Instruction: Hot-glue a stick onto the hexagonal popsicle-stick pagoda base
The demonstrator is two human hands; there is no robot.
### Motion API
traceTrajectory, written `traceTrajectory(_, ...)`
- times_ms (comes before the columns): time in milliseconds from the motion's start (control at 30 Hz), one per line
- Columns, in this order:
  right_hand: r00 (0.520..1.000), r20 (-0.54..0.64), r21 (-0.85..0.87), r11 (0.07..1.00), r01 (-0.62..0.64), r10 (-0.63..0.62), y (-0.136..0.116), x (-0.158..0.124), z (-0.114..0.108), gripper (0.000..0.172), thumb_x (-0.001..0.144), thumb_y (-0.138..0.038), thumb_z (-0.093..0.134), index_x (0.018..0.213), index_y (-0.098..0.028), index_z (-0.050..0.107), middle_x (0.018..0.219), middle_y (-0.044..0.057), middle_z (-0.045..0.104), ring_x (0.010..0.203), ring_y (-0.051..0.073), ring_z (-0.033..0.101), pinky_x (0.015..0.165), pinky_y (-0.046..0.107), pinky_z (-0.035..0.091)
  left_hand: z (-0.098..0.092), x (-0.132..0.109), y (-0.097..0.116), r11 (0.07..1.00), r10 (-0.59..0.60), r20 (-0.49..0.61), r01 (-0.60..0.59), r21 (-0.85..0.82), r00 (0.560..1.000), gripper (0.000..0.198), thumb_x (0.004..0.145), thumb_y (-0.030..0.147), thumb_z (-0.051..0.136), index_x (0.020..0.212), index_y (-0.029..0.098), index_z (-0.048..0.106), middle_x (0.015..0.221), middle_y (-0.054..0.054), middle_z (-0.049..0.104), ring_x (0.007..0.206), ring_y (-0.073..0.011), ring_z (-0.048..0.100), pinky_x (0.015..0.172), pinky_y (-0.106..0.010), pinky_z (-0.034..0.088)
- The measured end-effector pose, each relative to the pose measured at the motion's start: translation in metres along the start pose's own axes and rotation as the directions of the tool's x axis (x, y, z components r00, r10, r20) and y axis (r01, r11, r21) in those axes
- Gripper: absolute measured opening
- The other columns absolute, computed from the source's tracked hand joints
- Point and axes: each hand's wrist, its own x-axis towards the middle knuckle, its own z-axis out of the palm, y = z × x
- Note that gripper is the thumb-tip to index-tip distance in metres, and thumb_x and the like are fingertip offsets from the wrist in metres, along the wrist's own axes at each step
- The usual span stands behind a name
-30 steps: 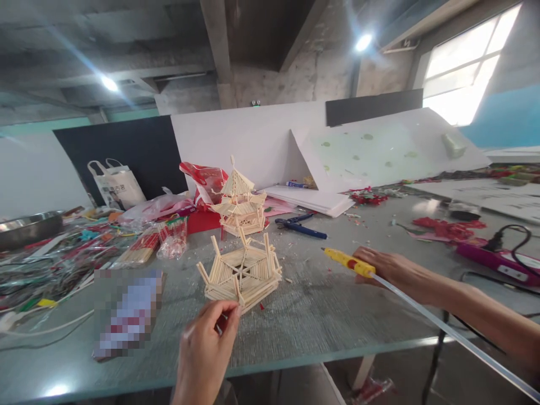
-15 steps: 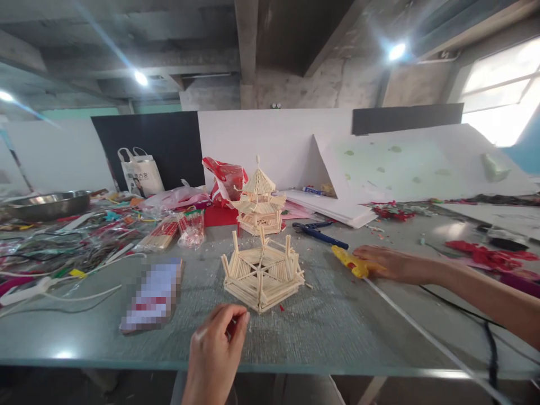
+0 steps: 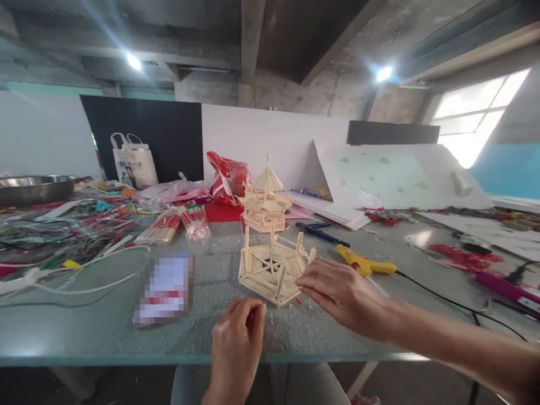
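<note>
A six-sided frame of pale wooden sticks (image 3: 270,275), with short posts standing up from its rim, rests on the table. My left hand (image 3: 238,340) is just in front of it, fingers curled into a pinch; whatever they may hold is too small to make out. On the frame's right side, my right hand (image 3: 341,292) reaches in with fingers stretched out and their tips at the frame's edge. Whether they touch it is unclear. Behind the frame stands a small tiered pagoda of sticks (image 3: 266,197). A yellow glue gun (image 3: 367,263) lies beyond my right hand.
Blue-handled pliers (image 3: 323,232) lie behind the glue gun. Left of the frame are a blurred flat packet (image 3: 164,289), bundled sticks (image 3: 162,225) and a white cable (image 3: 84,289). A metal bowl (image 3: 36,190) and a red bag (image 3: 228,177) stand farther back.
My right hand has let go of the glue gun and moved left to the stick frame. The gun now lies on the table. The frame looks turned, and my left hand remains pinched.
</note>
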Motion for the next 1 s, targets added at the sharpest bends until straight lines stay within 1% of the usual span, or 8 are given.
traceTrajectory(133, 1.000, 0.019, -0.057, 0.998, 0.009, -0.008, -0.002, 0.002, 0.009, 0.019, 0.090, -0.019, 0.042, 0.089, -0.017, 0.061, 0.081, 0.005, 0.058, 0.076, 0.014, 0.051, 0.069, 0.028, 0.041, 0.004, -0.002, 0.000, 0.999, 0.030, -0.009, -0.029, 0.035, 1.000, 0.018, 0.086, 0.025, 0.044, 0.076, 0.023, 0.060, 0.070, 0.002, 0.064, 0.062, -0.0109, 0.061, 0.059, -0.021, 0.044)
traceTrajectory(300, 0.997, 0.036, -0.116, 0.991, 0.070, -0.066, -0.004, 0.007, 0.018, 0.022, 0.091, -0.016, 0.039, 0.090, -0.016, 0.060, 0.076, 0.004, 0.057, 0.072, 0.015, 0.049, 0.068, 0.028, 0.038, 0.008, -0.003, 0.000, 0.994, 0.051, -0.025, -0.048, 0.101, 0.998, 0.017, 0.086, 0.024, 0.044, 0.077, 0.024, 0.059, 0.070, 0.002, 0.063, 0.061, -0.0128, 0.061, 0.056, -0.023, 0.043)
traceTrajectory(433, 0.997, 0.066, -0.158, 0.986, 0.059, -0.049, -0.002, 0.009, 0.023, 0.025, 0.090, -0.014, 0.037, 0.081, -0.016, 0.060, 0.073, 0.004, 0.056, 0.068, 0.015, 0.046, 0.065, 0.028, 0.035, 0.007, -0.003, -0.002, 0.993, 0.070, -0.003, -0.070, 0.091, 0.998, 0.016, 0.086, 0.025, 0.044, 0.078, 0.024, 0.058, 0.069, 0.002, 0.063, 0.061, -0.0130, 0.060, 0.057, -0.023, 0.044)
traceTrajectory(600, 0.995, 0.096, -0.187, 0.981, 0.053, -0.035, -0.001, 0.008, 0.023, 0.025, 0.089, -0.013, 0.037, 0.075, -0.015, 0.058, 0.072, 0.004, 0.055, 0.068, 0.015, 0.044, 0.064, 0.029, 0.032, 0.007, -0.002, -0.002, 0.989, 0.088, -0.013, -0.086, 0.122, 0.996, 0.016, 0.086, 0.027, 0.045, 0.076, 0.023, 0.058, 0.067, 0.001, 0.063, 0.059, -0.0134, 0.061, 0.055, -0.024, 0.045)
traceTrajectory(733, 0.995, 0.099, -0.184, 0.982, 0.050, -0.032, 0.000, 0.008, 0.026, 0.024, 0.088, -0.011, 0.037, 0.078, -0.015, 0.058, 0.073, 0.005, 0.055, 0.068, 0.015, 0.044, 0.064, 0.029, 0.033, 0.008, -0.002, -0.003, 0.987, 0.106, -0.027, -0.102, 0.121, 0.994, 0.016, 0.086, 0.027, 0.046, 0.076, 0.024, 0.058, 0.068, 0.001, 0.064, 0.059, -0.0132, 0.061, 0.054, -0.023, 0.045)
traceTrajectory(867, 0.996, 0.089, -0.172, 0.984, 0.037, -0.022, 0.000, 0.007, 0.028, 0.022, 0.087, -0.010, 0.038, 0.079, -0.015, 0.059, 0.074, 0.005, 0.055, 0.069, 0.016, 0.045, 0.066, 0.029, 0.034, 0.007, -0.003, -0.005, 0.990, 0.094, -0.003, -0.093, 0.108, 0.996, 0.014, 0.086, 0.028, 0.046, 0.078, 0.024, 0.058, 0.070, 0.000, 0.064, 0.061, -0.0131, 0.062, 0.056, -0.023, 0.046)
traceTrajectory(933, 0.997, 0.077, -0.155, 0.987, 0.029, -0.017, -0.001, 0.006, 0.024, 0.022, 0.086, -0.008, 0.038, 0.082, -0.014, 0.059, 0.076, 0.006, 0.056, 0.070, 0.016, 0.046, 0.066, 0.029, 0.036, 0.007, -0.004, -0.005, 0.992, 0.082, 0.016, -0.083, 0.094, 0.997, 0.015, 0.086, 0.028, 0.046, 0.079, 0.024, 0.058, 0.072, 0.000, 0.065, 0.063, -0.0134, 0.062, 0.057, -0.023, 0.046)
traceTrajectory(1000, 0.999, 0.031, -0.148, 0.989, 0.019, -0.014, -0.002, 0.001, 0.017, 0.022, 0.088, -0.010, 0.038, 0.090, -0.014, 0.060, 0.081, 0.007, 0.059, 0.073, 0.016, 0.049, 0.069, 0.029, 0.039, 0.008, -0.004, -0.004, 0.995, 0.061, 0.018, -0.062, 0.078, 0.998, 0.016, 0.086, 0.028, 0.044, 0.080, 0.024, 0.059, 0.074, 0.000, 0.065, 0.065, -0.0132, 0.063, 0.058, -0.023, 0.046)
